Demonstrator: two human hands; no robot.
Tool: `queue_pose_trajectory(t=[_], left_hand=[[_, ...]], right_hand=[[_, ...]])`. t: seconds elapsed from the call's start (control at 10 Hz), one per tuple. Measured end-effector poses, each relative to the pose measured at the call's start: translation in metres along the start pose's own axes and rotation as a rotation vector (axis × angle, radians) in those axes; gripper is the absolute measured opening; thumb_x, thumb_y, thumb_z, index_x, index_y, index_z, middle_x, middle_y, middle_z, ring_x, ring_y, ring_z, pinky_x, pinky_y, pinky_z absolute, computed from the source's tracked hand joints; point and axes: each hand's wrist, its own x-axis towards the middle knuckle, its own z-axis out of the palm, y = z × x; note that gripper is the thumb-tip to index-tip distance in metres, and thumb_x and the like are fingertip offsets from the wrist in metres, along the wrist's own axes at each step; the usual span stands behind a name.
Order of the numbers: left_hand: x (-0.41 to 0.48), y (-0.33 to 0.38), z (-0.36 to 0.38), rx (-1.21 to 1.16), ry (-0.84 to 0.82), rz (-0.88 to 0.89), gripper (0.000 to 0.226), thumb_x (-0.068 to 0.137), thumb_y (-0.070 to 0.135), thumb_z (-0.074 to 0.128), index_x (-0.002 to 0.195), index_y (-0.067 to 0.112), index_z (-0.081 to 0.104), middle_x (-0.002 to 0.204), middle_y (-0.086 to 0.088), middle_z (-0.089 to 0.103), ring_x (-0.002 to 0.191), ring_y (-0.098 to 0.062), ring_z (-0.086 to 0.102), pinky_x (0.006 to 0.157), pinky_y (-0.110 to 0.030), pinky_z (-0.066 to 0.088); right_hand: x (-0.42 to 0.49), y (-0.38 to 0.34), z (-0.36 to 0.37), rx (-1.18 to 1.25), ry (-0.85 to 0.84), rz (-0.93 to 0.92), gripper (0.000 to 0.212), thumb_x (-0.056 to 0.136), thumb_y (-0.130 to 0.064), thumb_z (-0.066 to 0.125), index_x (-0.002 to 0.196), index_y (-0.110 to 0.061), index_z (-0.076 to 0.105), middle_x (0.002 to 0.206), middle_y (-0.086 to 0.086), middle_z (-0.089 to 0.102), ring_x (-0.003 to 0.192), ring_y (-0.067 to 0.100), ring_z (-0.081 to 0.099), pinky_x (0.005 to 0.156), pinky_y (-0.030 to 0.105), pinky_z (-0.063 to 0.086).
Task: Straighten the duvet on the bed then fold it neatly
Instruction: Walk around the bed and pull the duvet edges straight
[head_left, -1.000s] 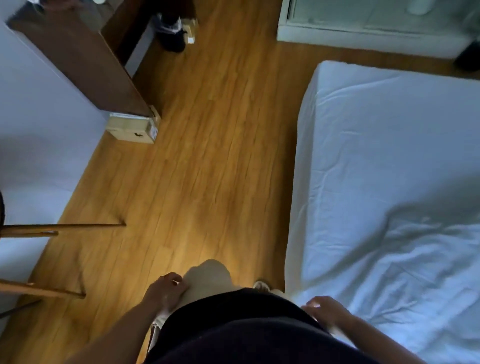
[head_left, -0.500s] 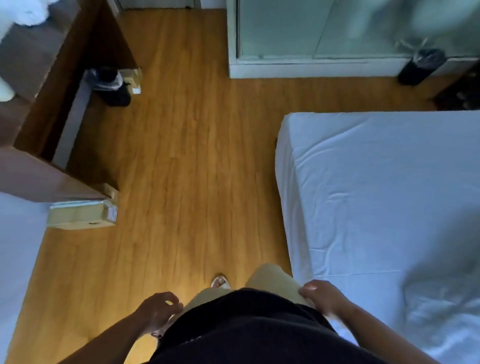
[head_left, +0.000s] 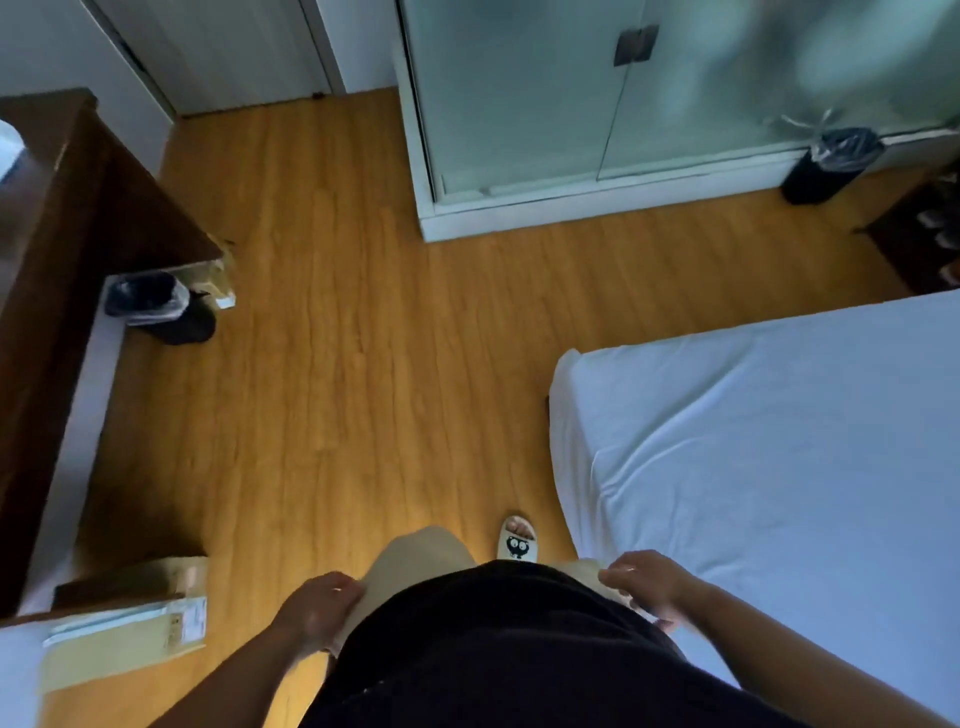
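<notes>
The bed (head_left: 779, 467) fills the right side, covered by a wrinkled white sheet, its foot corner near the middle of the view. No duvet shows in this frame. My left hand (head_left: 317, 608) hangs beside my left hip with loosely curled fingers and holds nothing. At my right hip, just off the bed's near edge, my right hand (head_left: 649, 584) also hangs relaxed and holds nothing.
Wooden floor (head_left: 363, 389) stretches ahead. A dark wooden desk (head_left: 57, 260) stands at the left with a black bin (head_left: 161, 306) under it and a cardboard box (head_left: 124, 634) nearer. A frosted glass enclosure (head_left: 597, 104) stands ahead with another black bin (head_left: 831, 163) beside it.
The view has moved forward along the bed toward its foot; the crumpled duvet at the lower right has left the frame. Both hands stay by my hips.
</notes>
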Motion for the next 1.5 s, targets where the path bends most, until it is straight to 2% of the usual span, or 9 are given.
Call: queue_pose_trajectory(t=[0.1, 0.2, 0.5, 0.7, 1.0, 1.1, 1.2, 1.3, 1.5], left_hand=[[0.021, 0.085, -0.034, 0.052, 0.076, 0.062, 0.027, 0.095, 0.049, 0.05, 0.106, 0.03, 0.066, 0.11, 0.005, 0.064, 0.101, -0.018, 0.061, 0.089, -0.036, 0.049], [0.061, 0.157, -0.07, 0.127, 0.066, 0.132, 0.023, 0.095, 0.046, 0.054, 0.104, 0.029, 0.067, 0.109, 0.007, 0.061, 0.104, -0.016, 0.057, 0.092, -0.034, 0.047], [0.228, 0.329, -0.185, 0.437, -0.112, 0.17, 0.025, 0.091, 0.052, 0.056, 0.094, 0.03, 0.067, 0.11, 0.005, 0.064, 0.096, -0.011, 0.06, 0.088, -0.031, 0.049], [0.3, 0.48, -0.249, 0.736, -0.261, 0.233, 0.027, 0.092, 0.05, 0.058, 0.099, 0.025, 0.067, 0.114, 0.003, 0.064, 0.105, -0.016, 0.06, 0.097, -0.035, 0.048], [0.364, 0.73, -0.216, 1.027, -0.281, 0.391, 0.018, 0.093, 0.05, 0.057, 0.098, 0.032, 0.06, 0.118, 0.004, 0.058, 0.113, -0.018, 0.057, 0.096, -0.03, 0.044], [0.366, 0.813, -0.188, 1.043, -0.288, 0.418, 0.02, 0.096, 0.048, 0.055, 0.101, 0.029, 0.06, 0.117, 0.003, 0.057, 0.107, -0.019, 0.056, 0.091, -0.032, 0.044], [0.369, 0.892, -0.154, 1.084, -0.28, 0.498, 0.014, 0.098, 0.044, 0.052, 0.085, 0.039, 0.054, 0.114, 0.005, 0.058, 0.102, -0.017, 0.054, 0.085, -0.027, 0.04], [0.378, 0.964, -0.116, 1.13, -0.243, 0.595, 0.019, 0.092, 0.052, 0.054, 0.099, 0.038, 0.064, 0.116, 0.007, 0.065, 0.106, -0.016, 0.058, 0.084, -0.028, 0.042], [0.383, 1.11, -0.027, 1.203, -0.308, 0.67, 0.013, 0.092, 0.044, 0.059, 0.095, 0.033, 0.065, 0.106, 0.004, 0.064, 0.097, -0.015, 0.058, 0.078, -0.028, 0.043]], right_hand=[[0.018, -0.041, -0.048, 0.012, -0.012, 0.025, 0.023, 0.094, -0.04, 0.061, 0.104, -0.02, 0.065, 0.088, 0.0, 0.063, 0.066, 0.014, 0.061, 0.06, 0.029, 0.054], [0.053, -0.091, -0.098, 0.02, -0.026, 0.041, 0.017, 0.095, -0.04, 0.06, 0.103, -0.025, 0.06, 0.087, 0.0, 0.063, 0.065, 0.013, 0.06, 0.061, 0.028, 0.054], [0.135, -0.177, -0.201, 0.285, 0.137, 0.13, 0.036, 0.095, -0.042, 0.058, 0.111, -0.011, 0.068, 0.099, -0.001, 0.062, 0.084, 0.017, 0.059, 0.07, 0.024, 0.047], [0.167, -0.24, -0.257, 0.486, 0.257, 0.223, 0.036, 0.096, -0.052, 0.048, 0.114, -0.027, 0.067, 0.112, -0.007, 0.064, 0.1, 0.012, 0.059, 0.087, 0.028, 0.045], [0.222, -0.248, -0.375, 0.692, 0.176, 0.254, 0.043, 0.105, -0.042, 0.041, 0.111, -0.012, 0.07, 0.106, 0.001, 0.067, 0.098, 0.012, 0.063, 0.096, 0.024, 0.046], [0.24, -0.228, -0.429, 0.742, 0.156, 0.287, 0.031, 0.103, -0.04, 0.047, 0.098, -0.018, 0.068, 0.108, 0.002, 0.07, 0.099, 0.014, 0.065, 0.094, 0.026, 0.048], [0.252, -0.198, -0.488, 0.724, 0.182, 0.281, 0.032, 0.096, -0.046, 0.054, 0.106, -0.021, 0.071, 0.115, -0.003, 0.069, 0.099, 0.012, 0.064, 0.092, 0.028, 0.051], [0.259, -0.168, -0.545, 0.78, 0.24, 0.297, 0.024, 0.098, -0.047, 0.054, 0.102, -0.027, 0.066, 0.107, -0.009, 0.064, 0.09, 0.01, 0.061, 0.084, 0.024, 0.05], [0.277, -0.122, -0.65, 1.01, 0.329, 0.353, 0.029, 0.103, -0.039, 0.051, 0.109, -0.015, 0.067, 0.1, -0.001, 0.064, 0.087, 0.011, 0.06, 0.068, 0.018, 0.047]])
